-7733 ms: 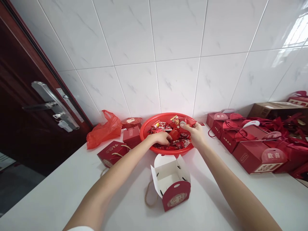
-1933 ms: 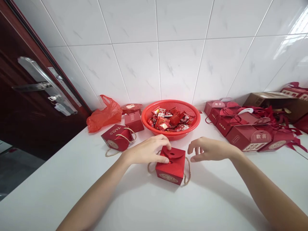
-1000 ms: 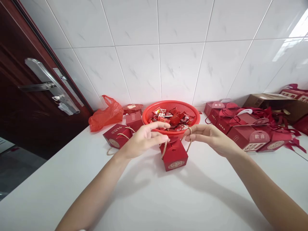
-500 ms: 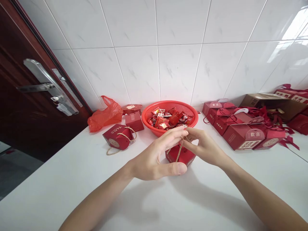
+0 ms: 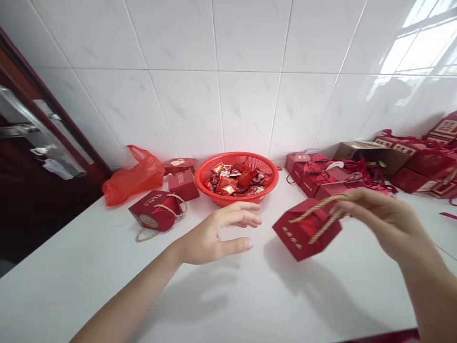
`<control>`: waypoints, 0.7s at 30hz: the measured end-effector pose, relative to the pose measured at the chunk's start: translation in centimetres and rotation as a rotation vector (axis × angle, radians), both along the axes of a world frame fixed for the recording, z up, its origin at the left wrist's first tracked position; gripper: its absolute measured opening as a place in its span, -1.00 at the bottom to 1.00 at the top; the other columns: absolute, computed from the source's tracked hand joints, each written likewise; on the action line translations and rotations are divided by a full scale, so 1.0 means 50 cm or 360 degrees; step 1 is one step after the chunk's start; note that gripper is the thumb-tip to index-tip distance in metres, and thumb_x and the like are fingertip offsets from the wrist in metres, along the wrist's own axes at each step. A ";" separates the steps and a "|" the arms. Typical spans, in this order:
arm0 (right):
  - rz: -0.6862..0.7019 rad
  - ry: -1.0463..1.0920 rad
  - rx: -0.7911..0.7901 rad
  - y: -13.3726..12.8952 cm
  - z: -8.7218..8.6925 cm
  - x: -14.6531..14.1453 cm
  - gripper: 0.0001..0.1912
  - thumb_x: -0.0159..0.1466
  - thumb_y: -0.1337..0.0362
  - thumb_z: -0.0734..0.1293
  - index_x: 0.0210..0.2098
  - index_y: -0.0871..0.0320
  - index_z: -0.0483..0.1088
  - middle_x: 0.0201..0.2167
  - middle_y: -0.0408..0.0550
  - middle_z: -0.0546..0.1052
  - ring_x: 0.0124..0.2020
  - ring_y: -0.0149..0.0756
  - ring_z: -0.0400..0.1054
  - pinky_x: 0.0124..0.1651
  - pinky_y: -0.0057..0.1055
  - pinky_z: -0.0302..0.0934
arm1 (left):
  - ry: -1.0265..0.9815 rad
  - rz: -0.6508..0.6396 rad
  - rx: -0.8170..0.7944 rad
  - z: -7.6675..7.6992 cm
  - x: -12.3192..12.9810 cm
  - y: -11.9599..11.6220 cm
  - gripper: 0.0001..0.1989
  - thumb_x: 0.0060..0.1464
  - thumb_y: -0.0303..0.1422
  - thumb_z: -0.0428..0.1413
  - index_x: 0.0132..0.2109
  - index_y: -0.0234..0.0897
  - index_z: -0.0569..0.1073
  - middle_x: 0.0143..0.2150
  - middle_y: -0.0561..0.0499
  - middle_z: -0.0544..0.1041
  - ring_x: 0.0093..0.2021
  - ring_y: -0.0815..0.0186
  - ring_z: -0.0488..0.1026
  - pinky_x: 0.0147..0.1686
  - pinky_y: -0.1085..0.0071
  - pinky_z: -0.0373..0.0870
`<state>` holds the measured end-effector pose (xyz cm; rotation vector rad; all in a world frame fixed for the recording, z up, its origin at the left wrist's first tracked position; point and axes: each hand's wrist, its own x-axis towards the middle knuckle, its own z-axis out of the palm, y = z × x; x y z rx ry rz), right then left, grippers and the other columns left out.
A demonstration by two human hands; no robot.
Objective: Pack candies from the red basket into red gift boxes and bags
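Observation:
A red gift box (image 5: pixel 296 233) with twisted rope handles hangs tilted above the white table. My right hand (image 5: pixel 382 224) is closed on those handles at the box's upper right. Over the middle of the table, my left hand (image 5: pixel 221 233) holds nothing, its thumb and fingers apart. Just beyond it stands a red plastic basket (image 5: pixel 203 188) with wrapped sweets (image 5: pixel 232 183) inside. To the left of the basket, another red box with rope handles (image 5: pixel 153 209) lies on its side.
A red plastic bag (image 5: pixel 135 176) and a small red box (image 5: pixel 183 185) are at the back left. Several red boxes (image 5: pixel 303 174) are crowded at the back right, beside an open cardboard carton (image 5: pixel 353 150). A tiled wall (image 5: pixel 246 109) closes off the back.
My right hand has lifted the gift box by its rope handles and carried it to the right. My left hand has come away from it. The view has shifted to the right.

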<state>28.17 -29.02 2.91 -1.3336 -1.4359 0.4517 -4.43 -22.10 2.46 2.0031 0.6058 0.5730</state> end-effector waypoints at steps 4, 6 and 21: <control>-0.0723 0.0338 0.0303 -0.045 -0.017 0.117 -0.79 0.03 0.10 0.49 -0.45 0.09 0.50 -0.43 -0.01 0.56 -0.38 -0.17 0.45 -0.26 -0.18 0.36 | -0.0002 -0.0095 -0.0091 -0.013 0.007 0.024 -0.75 0.19 -0.28 0.20 -0.01 -0.24 0.55 0.25 -0.16 0.42 0.08 0.16 0.51 0.12 0.18 0.46; -0.1046 0.0590 0.0243 -0.049 -0.032 0.168 -0.82 -0.03 0.17 0.48 -0.47 0.06 0.45 -0.45 -0.02 0.55 -0.44 -0.16 0.43 -0.34 -0.16 0.34 | 0.0004 -0.0109 -0.0119 -0.017 0.010 0.031 -0.76 0.19 -0.27 0.20 -0.03 -0.24 0.56 0.22 -0.15 0.45 0.06 0.18 0.52 0.10 0.20 0.47; -0.1247 0.0768 0.0363 0.078 -0.088 0.287 -0.80 0.01 0.49 0.32 -0.62 0.07 0.30 -0.69 -0.18 0.35 -0.60 -0.28 0.31 -0.31 -0.23 0.31 | 0.0189 -0.0182 -0.0081 -0.013 0.009 0.036 -0.75 0.20 -0.20 0.19 -0.06 -0.23 0.59 0.10 -0.12 0.55 0.16 0.11 0.46 0.14 0.21 0.42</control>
